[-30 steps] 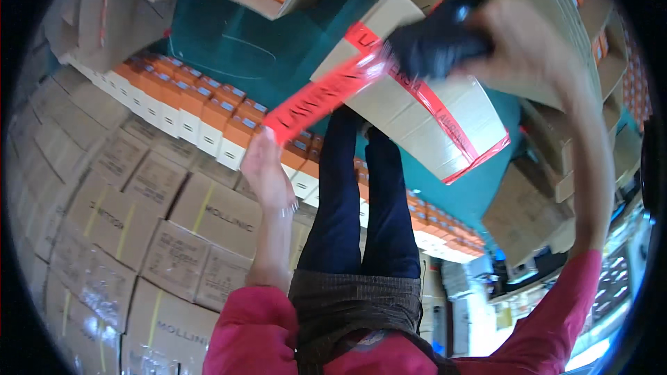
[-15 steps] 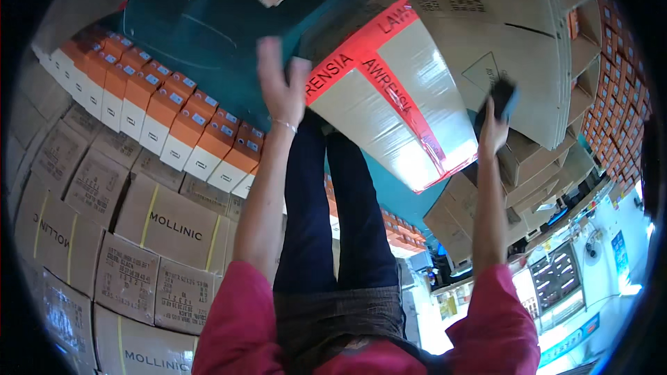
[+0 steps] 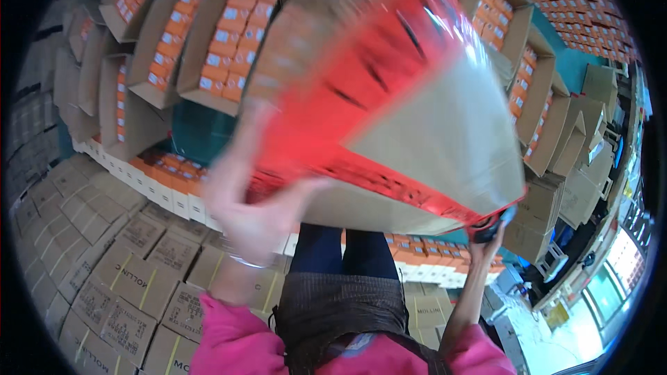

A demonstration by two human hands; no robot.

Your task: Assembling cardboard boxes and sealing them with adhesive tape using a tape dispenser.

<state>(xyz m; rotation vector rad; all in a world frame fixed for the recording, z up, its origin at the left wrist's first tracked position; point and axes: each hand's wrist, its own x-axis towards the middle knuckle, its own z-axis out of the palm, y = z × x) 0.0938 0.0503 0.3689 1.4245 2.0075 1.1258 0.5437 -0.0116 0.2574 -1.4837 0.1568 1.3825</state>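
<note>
A brown cardboard box [image 3: 431, 146] banded with printed red tape is held up, tilted, in front of my body. Part of it is blurred by motion. My left hand [image 3: 260, 201] grips its near left corner, the thumb along the lower edge and the fingers over the taped side. At the lower right corner my right hand [image 3: 488, 244] is closed round a small black handheld object [image 3: 486, 228] with a rounded end, pressed close against the box; its exact kind is unclear.
Open cartons [image 3: 226, 42] of orange small boxes stand far left, with more on the right. A row of orange-and-white boxes [image 3: 167, 191] runs across behind my legs. Stacked brown cartons [image 3: 142, 278] fill the lower left. Flattened or empty cardboard [image 3: 531, 215] stands at right.
The box has risen nearer and tilted. My left hand, apart or barely at its edge before, now grips its corner. My right hand has brought the black object to the box's lower corner.
</note>
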